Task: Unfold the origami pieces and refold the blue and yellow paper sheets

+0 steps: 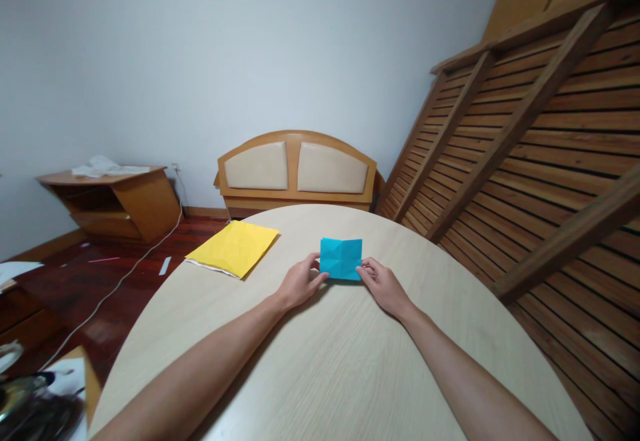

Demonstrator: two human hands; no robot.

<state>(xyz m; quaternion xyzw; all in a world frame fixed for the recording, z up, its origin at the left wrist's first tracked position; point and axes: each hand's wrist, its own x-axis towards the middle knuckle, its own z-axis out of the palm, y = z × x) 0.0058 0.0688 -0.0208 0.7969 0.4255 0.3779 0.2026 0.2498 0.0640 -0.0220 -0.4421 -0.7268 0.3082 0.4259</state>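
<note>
A folded blue paper [341, 258] is seen at the centre of the frame, lying on the round pale wooden table [320, 361]. Its lower left corner is pinched by the left hand [300, 282], and its lower right corner is grasped by the fingertips of the right hand [383, 283]; how firmly it is pressed cannot quite be made out at this distance. A stack of yellow paper [234, 247] lies to the left, well apart, near the table's far edge.
</note>
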